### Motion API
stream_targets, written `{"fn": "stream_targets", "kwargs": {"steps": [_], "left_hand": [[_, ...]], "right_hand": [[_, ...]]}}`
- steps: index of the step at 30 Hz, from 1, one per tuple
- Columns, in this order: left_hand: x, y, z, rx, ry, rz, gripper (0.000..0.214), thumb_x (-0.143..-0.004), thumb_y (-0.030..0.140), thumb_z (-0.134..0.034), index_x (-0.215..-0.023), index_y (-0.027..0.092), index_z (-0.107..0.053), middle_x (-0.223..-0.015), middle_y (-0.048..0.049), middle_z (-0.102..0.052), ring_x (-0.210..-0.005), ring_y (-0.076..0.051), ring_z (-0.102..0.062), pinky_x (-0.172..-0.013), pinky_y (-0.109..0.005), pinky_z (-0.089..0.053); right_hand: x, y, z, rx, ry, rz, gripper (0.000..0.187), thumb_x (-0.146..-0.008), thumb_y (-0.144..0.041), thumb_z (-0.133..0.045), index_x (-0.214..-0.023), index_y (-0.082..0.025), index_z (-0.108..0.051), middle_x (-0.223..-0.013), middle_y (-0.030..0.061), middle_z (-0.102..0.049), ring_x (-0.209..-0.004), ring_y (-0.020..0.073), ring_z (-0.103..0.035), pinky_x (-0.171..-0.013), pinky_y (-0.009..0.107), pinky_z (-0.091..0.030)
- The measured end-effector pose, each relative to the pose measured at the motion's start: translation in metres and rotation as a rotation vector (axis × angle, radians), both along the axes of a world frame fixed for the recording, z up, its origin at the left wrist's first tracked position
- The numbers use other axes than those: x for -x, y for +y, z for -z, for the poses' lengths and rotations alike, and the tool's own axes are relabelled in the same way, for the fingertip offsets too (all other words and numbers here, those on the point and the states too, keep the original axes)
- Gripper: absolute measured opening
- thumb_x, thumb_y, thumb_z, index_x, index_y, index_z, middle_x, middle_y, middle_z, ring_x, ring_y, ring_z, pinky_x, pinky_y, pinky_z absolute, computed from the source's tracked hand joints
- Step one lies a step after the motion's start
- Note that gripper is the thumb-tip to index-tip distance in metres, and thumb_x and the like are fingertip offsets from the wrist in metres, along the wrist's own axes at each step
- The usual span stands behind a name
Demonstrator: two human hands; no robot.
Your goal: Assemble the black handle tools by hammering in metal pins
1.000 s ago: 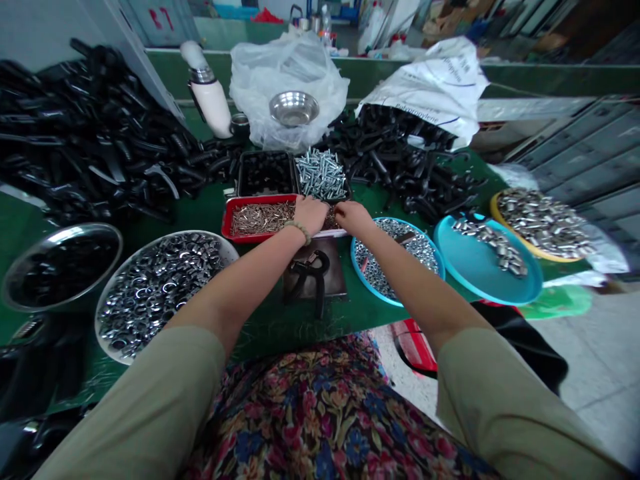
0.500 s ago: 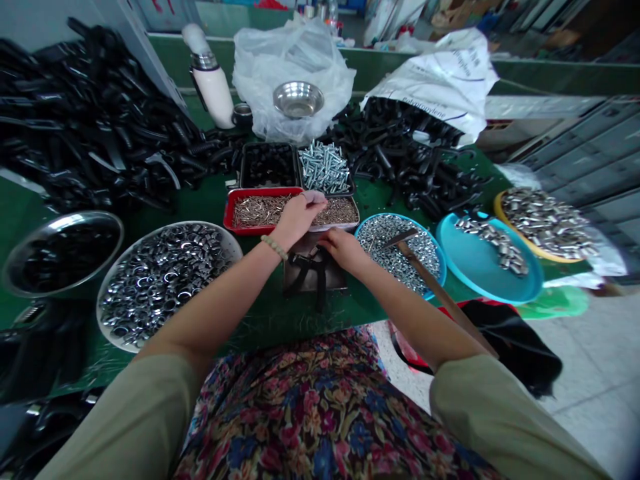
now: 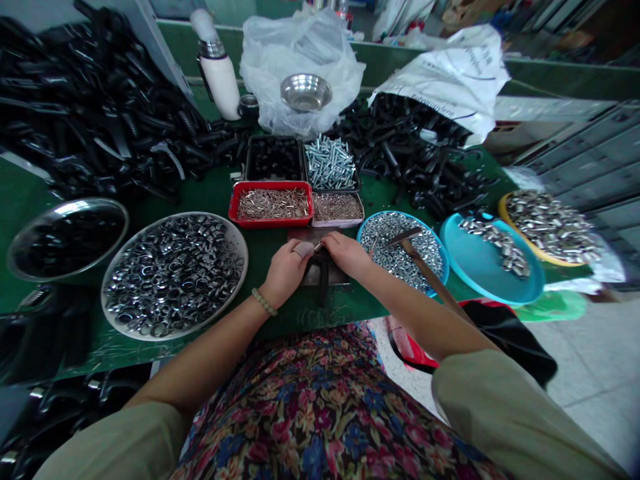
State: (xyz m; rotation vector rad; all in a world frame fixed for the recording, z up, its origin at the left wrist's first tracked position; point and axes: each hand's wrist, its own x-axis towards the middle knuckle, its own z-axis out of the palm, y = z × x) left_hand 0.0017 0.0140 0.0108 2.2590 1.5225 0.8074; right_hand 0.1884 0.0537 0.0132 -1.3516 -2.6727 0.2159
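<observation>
Over a flat metal plate [image 3: 337,275], my two hands meet with their fingertips nearly touching. My left hand [image 3: 289,270], wearing a beaded bracelet, is closed in a pinch; the thing between its fingers is too small to make out. My right hand [image 3: 346,253] pinches a small shiny metal piece [image 3: 319,247] at the end of a black curved part [image 3: 323,283]. That part lies over the plate, its upper portion partly covered by my fingers. Just beyond my hands are a red tray [image 3: 273,223] of small thin pins and a pale tray [image 3: 340,221] of tiny metal pieces.
On the right, a hammer [image 3: 425,267] rests across a blue basin [image 3: 447,257] of small metal parts. A large bowl [image 3: 242,250] of metal rings stands left. Behind are screws [image 3: 331,163], a steel bowl [image 3: 306,92] on plastic, a thermos [image 3: 223,80] and heaps of black parts [image 3: 95,120].
My left hand has moved from above the pale tray down toward me, to the black part beside my right hand. My right hand stays pinched near the plate. The view has shifted slightly.
</observation>
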Motion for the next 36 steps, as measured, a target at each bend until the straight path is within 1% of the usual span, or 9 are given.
{"fn": "stream_targets", "kwargs": {"steps": [9, 13, 17, 20, 23, 25, 28, 31, 36], "left_hand": [[-0.007, -0.003, -0.007, -0.076, 0.378, 0.017, 0.03, -0.097, 0.034, -0.038, -0.097, 0.018, -0.064, -0.096, -0.0088, -0.061, -0.09, -0.023, -0.056, -0.079, -0.035, -0.045], [-0.006, -0.007, -0.008, -0.094, 0.45, 0.075, 0.025, -0.096, 0.028, -0.041, -0.104, 0.019, -0.063, -0.097, -0.0091, -0.06, -0.091, -0.023, -0.055, -0.078, -0.035, -0.045], [-0.004, -0.009, -0.008, -0.092, 0.498, 0.116, 0.023, -0.094, 0.024, -0.044, -0.108, 0.02, -0.061, -0.101, -0.009, -0.06, -0.092, -0.023, -0.055, -0.079, -0.034, -0.046], [-0.005, -0.008, -0.009, -0.09, 0.524, 0.141, 0.023, -0.094, 0.022, -0.043, -0.109, 0.019, -0.06, -0.103, -0.0094, -0.059, -0.093, -0.023, -0.055, -0.078, -0.034, -0.046], [-0.005, -0.009, -0.013, -0.07, 0.542, 0.152, 0.023, -0.094, 0.021, -0.043, -0.109, 0.018, -0.06, -0.104, -0.0093, -0.059, -0.093, -0.023, -0.054, -0.078, -0.035, -0.046], [-0.003, -0.01, -0.016, -0.062, 0.54, 0.166, 0.022, -0.095, 0.022, -0.042, -0.109, 0.018, -0.06, -0.104, -0.0086, -0.059, -0.094, -0.024, -0.053, -0.079, -0.035, -0.046], [0.001, -0.014, -0.019, -0.045, 0.504, 0.182, 0.022, -0.095, 0.027, -0.042, -0.108, 0.019, -0.06, -0.107, -0.0074, -0.059, -0.094, -0.023, -0.053, -0.082, -0.034, -0.047], [0.003, -0.017, -0.019, 0.017, 0.462, 0.171, 0.022, -0.095, 0.03, -0.045, -0.109, 0.021, -0.059, -0.108, -0.0061, -0.058, -0.091, -0.021, -0.055, -0.079, -0.032, -0.047], [0.002, -0.018, -0.016, 0.08, 0.428, 0.144, 0.021, -0.095, 0.031, -0.044, -0.107, 0.021, -0.058, -0.103, -0.0053, -0.058, -0.086, -0.02, -0.058, -0.074, -0.031, -0.047]], "right_hand": [[-0.023, 0.0, -0.011, 0.186, 0.388, 0.108, 0.032, -0.095, -0.023, -0.044, -0.121, -0.016, -0.062, -0.116, 0.0116, -0.066, -0.11, 0.0202, -0.061, -0.098, 0.037, -0.047], [-0.056, -0.013, -0.021, 0.028, 0.446, 0.206, 0.033, -0.094, -0.027, -0.045, -0.121, -0.017, -0.062, -0.114, 0.0121, -0.067, -0.106, 0.0222, -0.062, -0.095, 0.04, -0.048], [-0.099, -0.032, -0.027, -0.124, 0.228, 0.262, 0.033, -0.096, -0.029, -0.04, -0.114, -0.015, -0.064, -0.108, 0.0135, -0.068, -0.103, 0.0239, -0.062, -0.093, 0.04, -0.048], [-0.13, -0.046, -0.028, -0.201, -0.06, 0.485, 0.033, -0.097, -0.03, -0.039, -0.11, -0.011, -0.063, -0.104, 0.0169, -0.068, -0.099, 0.0275, -0.063, -0.085, 0.04, -0.048], [-0.155, -0.059, -0.024, -0.138, -0.302, 0.683, 0.031, -0.094, -0.034, -0.046, -0.106, -0.01, -0.061, -0.1, 0.0185, -0.067, -0.092, 0.0298, -0.064, -0.076, 0.04, -0.049], [-0.164, -0.067, -0.021, -0.053, -0.38, 0.724, 0.03, -0.091, -0.034, -0.051, -0.107, -0.009, -0.06, -0.1, 0.0186, -0.066, -0.092, 0.0301, -0.064, -0.075, 0.039, -0.049], [-0.16, -0.075, -0.022, -0.013, -0.389, 0.754, 0.031, -0.093, -0.028, -0.046, -0.115, -0.009, -0.056, -0.106, 0.0195, -0.064, -0.09, 0.0296, -0.065, -0.072, 0.038, -0.05], [-0.13, -0.081, -0.031, -0.024, -0.2, 0.762, 0.039, -0.096, -0.029, -0.036, -0.129, -0.012, -0.048, -0.113, 0.0196, -0.063, -0.085, 0.028, -0.067, -0.068, 0.037, -0.051], [-0.056, -0.079, -0.057, 0.196, 0.202, 0.496, 0.042, -0.098, -0.032, -0.031, -0.137, -0.02, -0.042, -0.109, 0.0117, -0.07, -0.087, 0.0269, -0.07, -0.072, 0.035, -0.053]]}}
